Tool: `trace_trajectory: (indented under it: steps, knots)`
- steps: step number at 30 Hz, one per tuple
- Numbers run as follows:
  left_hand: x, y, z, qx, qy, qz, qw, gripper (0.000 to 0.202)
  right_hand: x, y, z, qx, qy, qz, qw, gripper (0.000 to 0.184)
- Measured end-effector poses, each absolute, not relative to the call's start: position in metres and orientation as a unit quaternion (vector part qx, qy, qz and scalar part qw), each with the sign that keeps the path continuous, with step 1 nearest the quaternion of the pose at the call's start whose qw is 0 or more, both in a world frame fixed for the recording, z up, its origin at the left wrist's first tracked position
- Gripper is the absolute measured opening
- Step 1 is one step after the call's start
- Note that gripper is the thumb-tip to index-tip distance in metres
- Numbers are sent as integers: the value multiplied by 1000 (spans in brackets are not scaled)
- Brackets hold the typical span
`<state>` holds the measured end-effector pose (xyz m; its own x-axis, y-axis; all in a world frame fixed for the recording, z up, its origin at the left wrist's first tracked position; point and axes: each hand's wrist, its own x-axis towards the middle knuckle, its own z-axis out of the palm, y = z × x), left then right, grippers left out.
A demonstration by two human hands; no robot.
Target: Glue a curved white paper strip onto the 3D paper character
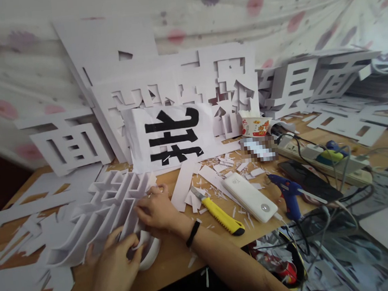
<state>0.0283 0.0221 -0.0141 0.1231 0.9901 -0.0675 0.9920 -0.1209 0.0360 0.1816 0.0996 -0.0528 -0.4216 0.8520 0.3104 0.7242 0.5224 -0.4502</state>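
A white hollow character (114, 207) with thin upright walls, seemingly foam board, lies open side up on the left of the table. My left hand (114, 263) grips its near end, fingers over a wall and thumb beside a curled white strip (141, 240). My right hand (157, 207), a black band on its wrist, has its fingers bent against the character's right-hand wall. The fingertips are partly hidden by the walls. Right of my right hand lies a yellow utility knife (222, 215) with its blade out, next to white strips (183, 182).
A white power bank (249, 197), blue glue gun (288, 194), dark phone (309, 180) and power strip (324, 159) with cables lie at right. Behind stand a paper with black printing (173, 138), cut-out boards (174, 79) and finished characters (73, 144). A bin (282, 264) sits below the edge.
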Motion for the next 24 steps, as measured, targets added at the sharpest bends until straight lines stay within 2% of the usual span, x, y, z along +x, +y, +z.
trace_trajectory:
  steps: [7,18,24]
  knots:
    - [20,24,-18,758,650,-6,47,23,180,100,-52,-478,-830,121,260,30]
    - [9,21,-26,762,646,34,9,12,181,101,-55,-472,-832,121,266,25]
    - [22,18,-14,772,635,-10,-5,22,180,101,-56,-475,-829,112,273,27]
